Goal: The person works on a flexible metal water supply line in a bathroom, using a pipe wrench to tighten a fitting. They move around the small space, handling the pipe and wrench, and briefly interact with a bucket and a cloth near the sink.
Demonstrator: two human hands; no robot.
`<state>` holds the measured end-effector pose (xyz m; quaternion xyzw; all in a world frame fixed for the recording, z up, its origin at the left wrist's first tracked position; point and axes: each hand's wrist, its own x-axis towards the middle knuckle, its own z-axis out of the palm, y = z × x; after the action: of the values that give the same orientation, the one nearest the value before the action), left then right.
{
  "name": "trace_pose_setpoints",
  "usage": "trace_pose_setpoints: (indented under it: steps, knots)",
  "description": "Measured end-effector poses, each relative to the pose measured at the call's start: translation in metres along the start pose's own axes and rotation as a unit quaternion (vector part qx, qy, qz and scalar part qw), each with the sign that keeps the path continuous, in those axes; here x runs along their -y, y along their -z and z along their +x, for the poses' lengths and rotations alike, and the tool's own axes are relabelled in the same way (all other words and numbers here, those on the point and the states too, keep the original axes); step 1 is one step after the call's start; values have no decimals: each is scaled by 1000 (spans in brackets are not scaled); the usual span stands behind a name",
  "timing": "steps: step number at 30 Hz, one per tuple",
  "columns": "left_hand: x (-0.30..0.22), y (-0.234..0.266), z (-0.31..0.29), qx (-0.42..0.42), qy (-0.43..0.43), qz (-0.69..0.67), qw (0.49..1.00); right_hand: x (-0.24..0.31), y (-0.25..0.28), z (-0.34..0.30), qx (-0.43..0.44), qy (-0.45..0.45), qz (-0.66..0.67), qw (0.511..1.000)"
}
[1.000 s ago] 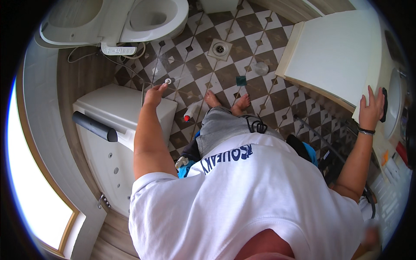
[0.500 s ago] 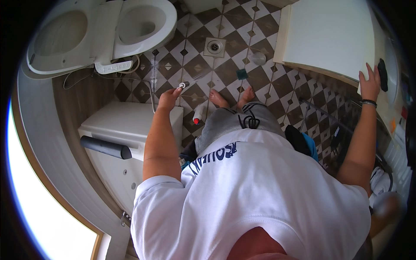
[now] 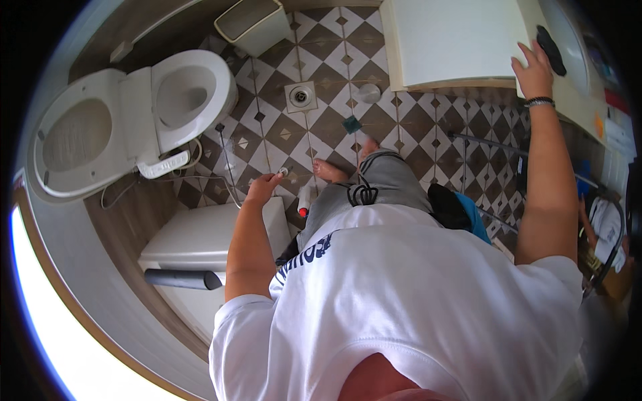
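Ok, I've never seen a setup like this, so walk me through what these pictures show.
There's no machine here: a person works with two bare hands. All the pictures come from one wide fisheye camera on the person's head, looking down, so straight edges bend. The left hand holds a small nozzle-like piece. The right hand, fingers spread, is beside a dark object; whether they touch is hard to tell. On the tiled floor are a red-tipped bottle and a small green square, with a drain set into it. A toilet stands to the left.
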<state>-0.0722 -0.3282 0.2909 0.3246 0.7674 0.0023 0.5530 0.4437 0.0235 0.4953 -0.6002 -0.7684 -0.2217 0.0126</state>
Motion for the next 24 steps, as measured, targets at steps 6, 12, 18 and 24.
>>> trace_pose_setpoints:
  steps: [6, 12, 18, 24]
  knots:
    - [-38, 9, 5, -6, -51, 21, 998, -7, -3, -5, -91, 21, 33, 995]
    - [-53, 30, 17, -42, -75, 14, 996, 1, -1, -5, -101, 14, 50, 994]
    - [-83, 41, 9, -59, -80, -57, 993, 3, 2, -4, -138, 1, 66, 988]
    - [-97, 36, -10, -6, -95, -58, 994, 1, -2, -7, -130, 4, 45, 990]
